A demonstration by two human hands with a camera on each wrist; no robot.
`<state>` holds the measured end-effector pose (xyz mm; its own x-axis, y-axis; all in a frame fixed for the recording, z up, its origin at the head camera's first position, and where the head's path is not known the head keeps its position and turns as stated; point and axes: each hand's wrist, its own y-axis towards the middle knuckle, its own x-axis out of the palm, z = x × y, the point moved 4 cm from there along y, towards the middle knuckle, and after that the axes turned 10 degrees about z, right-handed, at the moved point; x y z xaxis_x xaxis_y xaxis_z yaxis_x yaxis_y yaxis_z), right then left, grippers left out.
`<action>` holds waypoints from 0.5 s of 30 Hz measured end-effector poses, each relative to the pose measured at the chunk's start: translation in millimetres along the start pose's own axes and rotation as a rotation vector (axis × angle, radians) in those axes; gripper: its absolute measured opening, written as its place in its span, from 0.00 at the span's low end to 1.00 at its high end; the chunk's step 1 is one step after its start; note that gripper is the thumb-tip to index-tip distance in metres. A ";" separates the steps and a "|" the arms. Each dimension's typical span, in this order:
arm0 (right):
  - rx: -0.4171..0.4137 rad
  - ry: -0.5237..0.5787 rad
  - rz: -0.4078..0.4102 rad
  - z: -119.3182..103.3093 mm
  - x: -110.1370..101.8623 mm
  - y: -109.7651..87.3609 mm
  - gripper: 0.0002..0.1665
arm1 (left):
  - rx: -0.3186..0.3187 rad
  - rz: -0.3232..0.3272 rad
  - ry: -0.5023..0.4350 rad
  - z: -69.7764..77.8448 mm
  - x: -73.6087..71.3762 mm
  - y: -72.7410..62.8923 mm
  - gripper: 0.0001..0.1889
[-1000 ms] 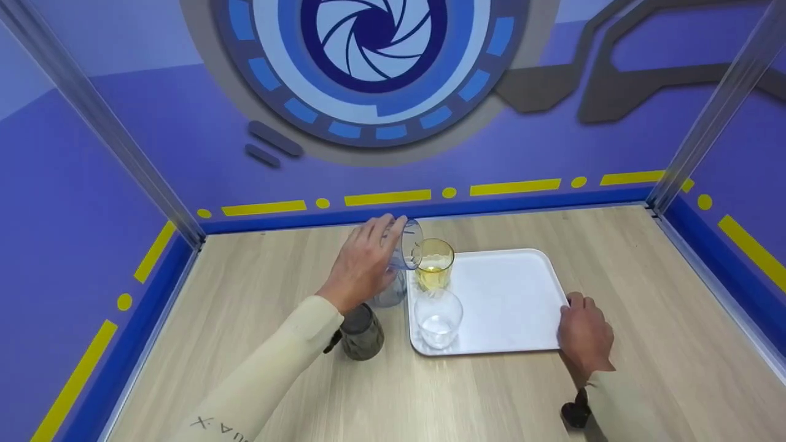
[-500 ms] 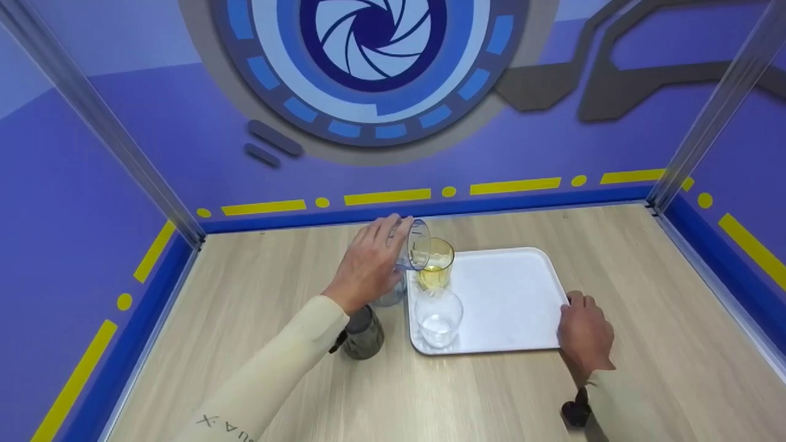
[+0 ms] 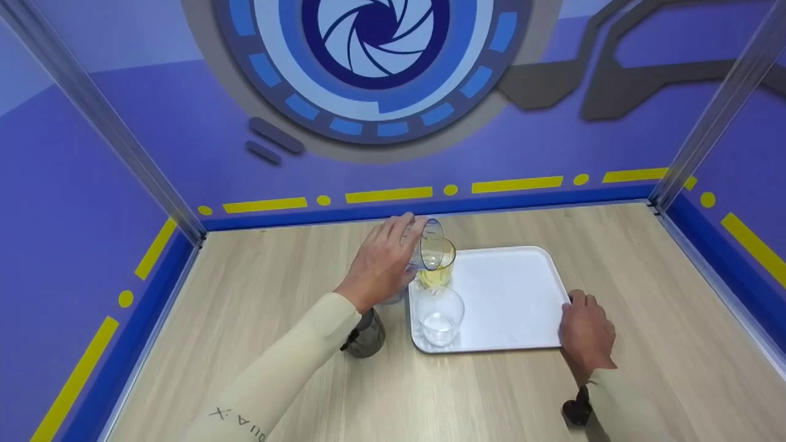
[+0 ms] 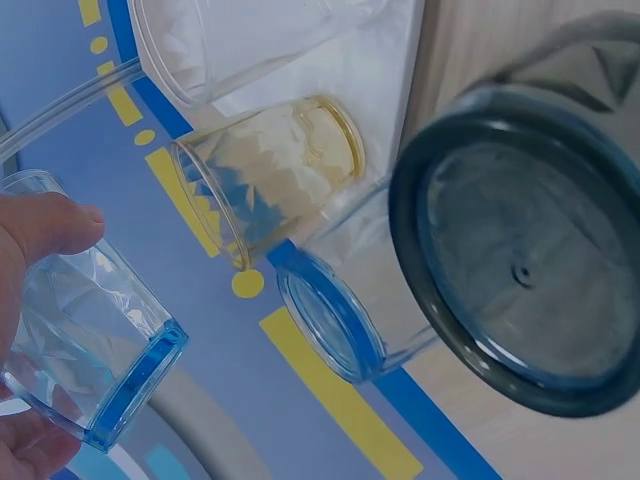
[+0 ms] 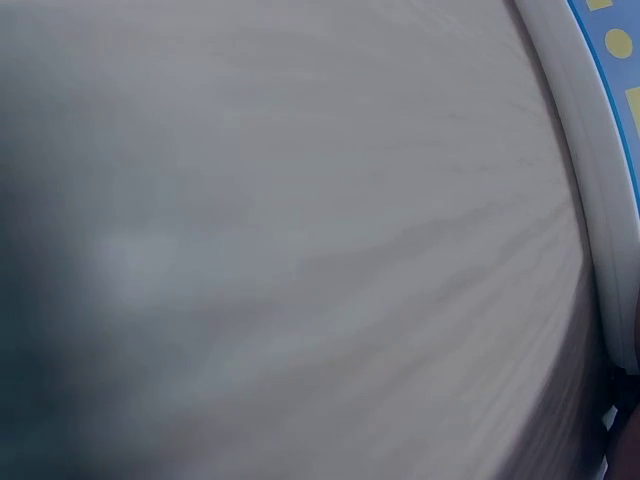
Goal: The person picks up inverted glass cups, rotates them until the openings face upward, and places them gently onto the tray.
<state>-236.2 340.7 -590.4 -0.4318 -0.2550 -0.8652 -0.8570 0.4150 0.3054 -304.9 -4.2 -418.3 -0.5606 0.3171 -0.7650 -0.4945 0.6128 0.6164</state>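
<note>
My left hand (image 3: 382,261) grips a clear, blue-tinted glass (image 3: 433,242) above the table, tipped so its mouth points right. It hangs at the upper left of a yellow glass (image 3: 436,279), overlapping it in the head view. That yellow glass stands upright on a white tray (image 3: 509,301), behind a clear glass (image 3: 441,316). With curled fingers, my right hand (image 3: 587,329) holds the tray's right edge near the front corner. In the left wrist view, the held glass (image 4: 110,310) shows a blue base between thumb and fingers.
Left of the tray, a dark grey glass (image 3: 369,336) stands upside down. Behind it is another upside-down blue-tinted glass (image 4: 330,315), mostly hidden by my left hand in the head view. Printed panels (image 3: 295,178) border the wooden table (image 3: 276,270).
My left hand has moved right with the tipped glass, bringing its mouth over to the yellow glass. My right hand and the tray have stayed in place.
</note>
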 end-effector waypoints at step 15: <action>0.008 -0.012 0.004 0.1 0.8 -0.7 0.20 | 0.005 -0.005 -0.019 17.5 6.2 8.8 0.46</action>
<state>-235.9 340.3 -591.3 -0.4312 -0.2426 -0.8690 -0.8532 0.4229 0.3053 -301.1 15.8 -420.9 -0.5458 0.3274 -0.7713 -0.4941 0.6177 0.6118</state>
